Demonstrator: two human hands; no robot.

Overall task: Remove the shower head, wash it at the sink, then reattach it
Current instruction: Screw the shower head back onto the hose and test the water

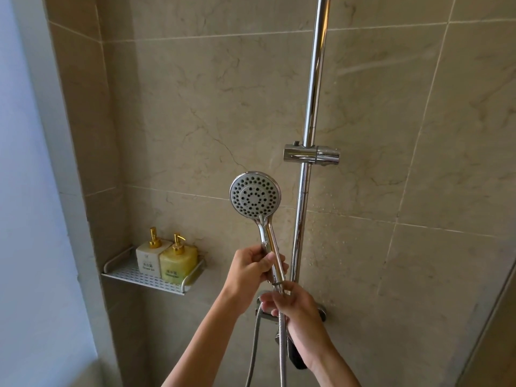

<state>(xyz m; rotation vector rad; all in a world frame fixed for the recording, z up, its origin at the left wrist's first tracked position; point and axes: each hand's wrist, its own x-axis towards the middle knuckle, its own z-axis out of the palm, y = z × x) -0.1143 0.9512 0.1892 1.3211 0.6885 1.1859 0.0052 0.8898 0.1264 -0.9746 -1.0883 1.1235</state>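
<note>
A chrome shower head (pixel 254 195) with a grey nozzle face points toward me, held upright in front of the tiled wall. My left hand (pixel 251 268) grips its chrome handle about halfway down. Just below, my right hand (pixel 293 305) pinches the connector where the metal hose (pixel 282 350) joins the handle's base. The hose hangs down in a loop under my hands. The empty chrome holder (pixel 311 155) sits on the vertical slide rail (pixel 312 88) above and to the right of the head.
A white perforated shelf (pixel 134 276) in the left corner carries a white pump bottle (pixel 149 256) and a yellow pump bottle (pixel 177 262). The chrome mixer valve (pixel 321 312) is partly hidden behind my right hand. A frame edge runs along the right side.
</note>
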